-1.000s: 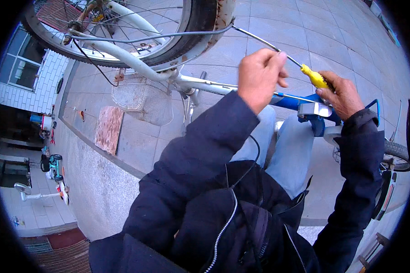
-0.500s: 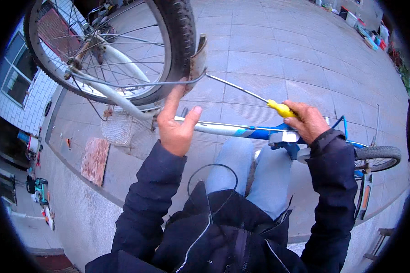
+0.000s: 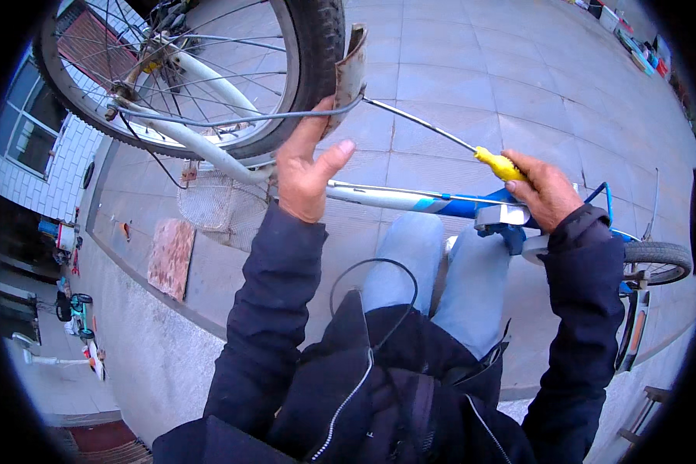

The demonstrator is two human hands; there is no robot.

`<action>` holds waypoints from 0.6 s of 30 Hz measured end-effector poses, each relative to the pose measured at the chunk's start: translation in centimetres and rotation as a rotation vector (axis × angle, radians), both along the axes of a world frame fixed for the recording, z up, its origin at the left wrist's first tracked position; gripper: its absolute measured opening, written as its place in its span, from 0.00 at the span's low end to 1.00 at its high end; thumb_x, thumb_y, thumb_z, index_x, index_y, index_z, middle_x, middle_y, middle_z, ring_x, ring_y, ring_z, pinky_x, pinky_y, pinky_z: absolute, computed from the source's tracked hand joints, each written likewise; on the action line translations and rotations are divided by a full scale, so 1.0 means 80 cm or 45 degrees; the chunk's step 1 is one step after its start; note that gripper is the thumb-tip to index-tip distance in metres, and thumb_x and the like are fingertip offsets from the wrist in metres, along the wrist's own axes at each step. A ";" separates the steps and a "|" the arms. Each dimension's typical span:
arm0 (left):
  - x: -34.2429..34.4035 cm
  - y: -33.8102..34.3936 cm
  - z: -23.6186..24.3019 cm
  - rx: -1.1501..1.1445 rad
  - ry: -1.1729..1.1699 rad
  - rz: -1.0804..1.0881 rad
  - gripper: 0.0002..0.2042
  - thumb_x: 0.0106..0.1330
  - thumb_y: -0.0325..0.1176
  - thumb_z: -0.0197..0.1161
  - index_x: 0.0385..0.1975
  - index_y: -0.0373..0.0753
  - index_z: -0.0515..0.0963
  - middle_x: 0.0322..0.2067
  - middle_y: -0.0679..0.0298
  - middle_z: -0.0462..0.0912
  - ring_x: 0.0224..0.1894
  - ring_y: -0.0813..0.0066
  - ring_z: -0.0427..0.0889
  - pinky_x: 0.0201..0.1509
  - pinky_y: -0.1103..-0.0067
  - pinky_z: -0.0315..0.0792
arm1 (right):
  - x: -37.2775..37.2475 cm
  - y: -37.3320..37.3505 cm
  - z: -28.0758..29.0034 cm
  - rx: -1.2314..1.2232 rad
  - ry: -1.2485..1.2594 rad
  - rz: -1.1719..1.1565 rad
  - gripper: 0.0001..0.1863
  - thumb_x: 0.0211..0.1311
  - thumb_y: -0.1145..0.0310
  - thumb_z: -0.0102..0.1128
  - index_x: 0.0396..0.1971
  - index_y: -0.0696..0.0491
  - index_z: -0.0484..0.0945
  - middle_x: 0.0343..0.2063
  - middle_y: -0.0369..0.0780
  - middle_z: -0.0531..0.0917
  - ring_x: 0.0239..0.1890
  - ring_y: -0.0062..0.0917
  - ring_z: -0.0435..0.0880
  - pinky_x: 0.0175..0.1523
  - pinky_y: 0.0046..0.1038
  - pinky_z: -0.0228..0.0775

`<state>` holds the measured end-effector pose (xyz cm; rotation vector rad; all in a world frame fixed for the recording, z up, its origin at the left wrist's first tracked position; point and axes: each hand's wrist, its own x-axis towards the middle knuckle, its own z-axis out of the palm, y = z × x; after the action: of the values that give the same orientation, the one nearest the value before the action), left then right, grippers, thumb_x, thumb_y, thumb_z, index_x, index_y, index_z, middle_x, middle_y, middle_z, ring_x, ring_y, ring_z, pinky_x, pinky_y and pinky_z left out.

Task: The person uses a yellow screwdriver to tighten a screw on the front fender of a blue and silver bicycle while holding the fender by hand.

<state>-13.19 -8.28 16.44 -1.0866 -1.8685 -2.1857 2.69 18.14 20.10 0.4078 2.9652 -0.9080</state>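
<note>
A bicycle's wheel (image 3: 317, 54) with a knobbly tyre rises at the upper left, held in a white fork (image 3: 209, 158). Beside the tyre is a worn, whitish mudguard (image 3: 350, 73), with a grey wire stay (image 3: 232, 122) bending round to its edge. My left hand (image 3: 305, 166) grips the mudguard's lower end, thumb sticking out, the other fingers partly hidden. In my right hand (image 3: 545, 192), fingers wrap the yellow handle of a screwdriver (image 3: 499, 164). Its tip meets the mudguard's edge at the stay's bend. The white and blue frame (image 3: 371, 196) stretches between my hands.
The other wheel (image 3: 661, 261) is at the far right, near a grey bar with an orange strip (image 3: 634, 332). A reddish stone slab (image 3: 170, 259) lies on the paving at left. A thin black cable (image 3: 379, 261) loops above my lap.
The wheel, mudguard, both hands and screwdriver sit slightly higher and further right in view, along with the surroundings. The screwdriver's tip stays against the mudguard's edge and both holds look unchanged.
</note>
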 end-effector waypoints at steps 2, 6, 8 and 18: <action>0.000 0.002 0.002 -0.037 -0.028 0.017 0.27 0.52 0.31 0.62 0.53 0.28 0.66 0.50 0.52 0.71 0.54 0.65 0.69 0.60 0.76 0.57 | 0.002 0.008 -0.008 0.028 0.060 0.034 0.18 0.59 0.70 0.53 0.51 0.57 0.70 0.41 0.49 0.77 0.42 0.39 0.76 0.53 0.30 0.66; -0.001 0.002 0.002 -0.086 -0.025 0.048 0.26 0.53 0.31 0.62 0.52 0.27 0.67 0.49 0.51 0.72 0.53 0.66 0.70 0.59 0.77 0.58 | -0.003 0.009 -0.011 0.049 0.028 0.009 0.18 0.58 0.70 0.55 0.49 0.56 0.71 0.40 0.48 0.78 0.40 0.39 0.77 0.51 0.29 0.67; 0.000 0.002 0.004 -0.089 -0.026 0.050 0.25 0.53 0.30 0.62 0.52 0.27 0.67 0.49 0.52 0.72 0.53 0.67 0.70 0.59 0.77 0.59 | -0.003 0.008 -0.014 0.042 0.064 -0.017 0.18 0.57 0.71 0.56 0.49 0.56 0.72 0.39 0.48 0.78 0.39 0.39 0.77 0.50 0.29 0.67; 0.004 0.005 0.010 -0.081 -0.093 0.088 0.24 0.53 0.27 0.60 0.52 0.28 0.67 0.49 0.53 0.73 0.53 0.67 0.70 0.59 0.76 0.58 | 0.001 0.009 -0.020 0.165 0.250 -0.027 0.17 0.55 0.68 0.59 0.45 0.55 0.74 0.34 0.48 0.79 0.34 0.37 0.78 0.45 0.28 0.70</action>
<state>-12.83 -7.86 17.28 -0.9491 -1.9869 -2.1710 2.74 18.85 18.49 0.3745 3.2167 -0.8044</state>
